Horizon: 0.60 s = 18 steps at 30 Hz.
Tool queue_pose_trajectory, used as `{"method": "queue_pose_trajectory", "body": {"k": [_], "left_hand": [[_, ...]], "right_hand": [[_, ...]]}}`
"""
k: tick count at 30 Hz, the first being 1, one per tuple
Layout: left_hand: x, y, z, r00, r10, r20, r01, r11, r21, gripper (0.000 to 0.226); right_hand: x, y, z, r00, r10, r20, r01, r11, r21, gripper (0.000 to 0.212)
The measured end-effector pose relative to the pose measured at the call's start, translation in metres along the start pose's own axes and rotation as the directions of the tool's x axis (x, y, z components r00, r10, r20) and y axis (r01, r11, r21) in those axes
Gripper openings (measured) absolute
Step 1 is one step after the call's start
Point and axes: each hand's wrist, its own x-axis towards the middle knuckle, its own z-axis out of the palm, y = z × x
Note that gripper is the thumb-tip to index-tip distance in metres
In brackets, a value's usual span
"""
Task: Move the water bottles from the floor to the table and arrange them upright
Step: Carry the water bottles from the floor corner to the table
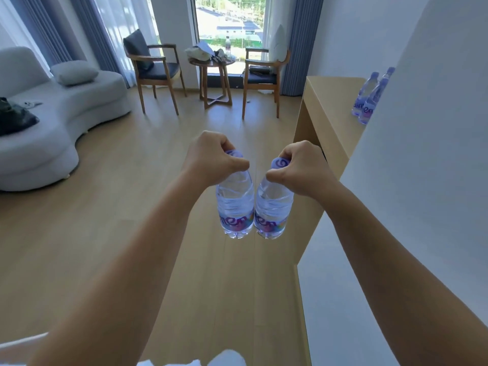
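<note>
two bottles carried above the floor

wooden floor [92, 247] fills the head view, with a grey sofa [60, 122] at left and a light table [330, 107] at right. the left hand [211, 157] grips the neck of the left bottle [234, 207], fingers curled round its cap. the right hand [303, 167] holds the right bottle [273, 210] the same way. both bottles hang upright, touching, above the floor. two more bottles [369, 99] stand upright on the table by the wall.

Single head-worn wide-angle view, facing forward and down, close over outstretched forearms
</note>
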Motion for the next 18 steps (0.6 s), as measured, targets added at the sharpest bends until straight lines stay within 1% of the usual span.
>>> {"method": "queue_pose_trajectory", "body": {"k": [5,8,12,15,18], "left_hand": [[0.096,-0.020,0.016,0.998,0.020,0.053,-0.019,1.000,-0.011,0.021],[0.155,-0.032,0.027,0.991,0.045,0.130,-0.043,0.999,-0.019,0.022],[0.230,-0.040,0.037,0.970,0.087,0.227,-0.092,0.996,0.012,0.025],[0.282,-0.041,0.046,0.959,0.125,0.254,-0.134,0.991,0.018,0.023],[0.326,-0.042,0.058,0.955,0.143,0.260,-0.146,0.989,-0.008,0.021]], "right_hand": [[0.085,0.012,0.018,0.999,0.045,-0.015,-0.045,0.999,0.013,0.029],[0.139,0.018,0.032,0.995,0.090,-0.049,-0.090,0.996,0.014,0.027],[0.205,0.027,0.043,0.979,0.178,-0.103,-0.175,0.984,0.040,0.023],[0.248,0.034,0.045,0.959,0.231,-0.167,-0.223,0.973,0.064,0.022],[0.284,0.043,0.042,0.936,0.280,-0.215,-0.269,0.960,0.076,0.023]]}}
